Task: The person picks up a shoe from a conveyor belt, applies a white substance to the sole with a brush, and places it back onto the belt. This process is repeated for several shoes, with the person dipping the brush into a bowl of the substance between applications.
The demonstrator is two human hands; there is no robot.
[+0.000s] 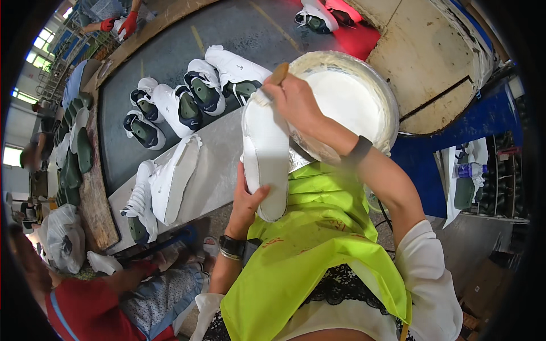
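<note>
In my left hand (248, 199) is a white shoe (265, 148), held upside down so its pale sole faces up. My left fingers wrap one end, the thumb lying on the sole. My right hand (300, 105) is closed around a brush (280, 73) with a wooden handle. The bristles touch the sole at its far end. Just right of the shoe stands a round metal basin (394, 113) containing white liquid (348, 102), its inner wall crusted with residue.
Several white shoes with dark linings (196, 94) stand on the dark conveyor belt (239, 28). Two white shoes (173, 179) rest on the grey ledge (219, 187) to my left. A person in red (94, 307) is at lower left; red-gloved hands (129, 25) work at the far left.
</note>
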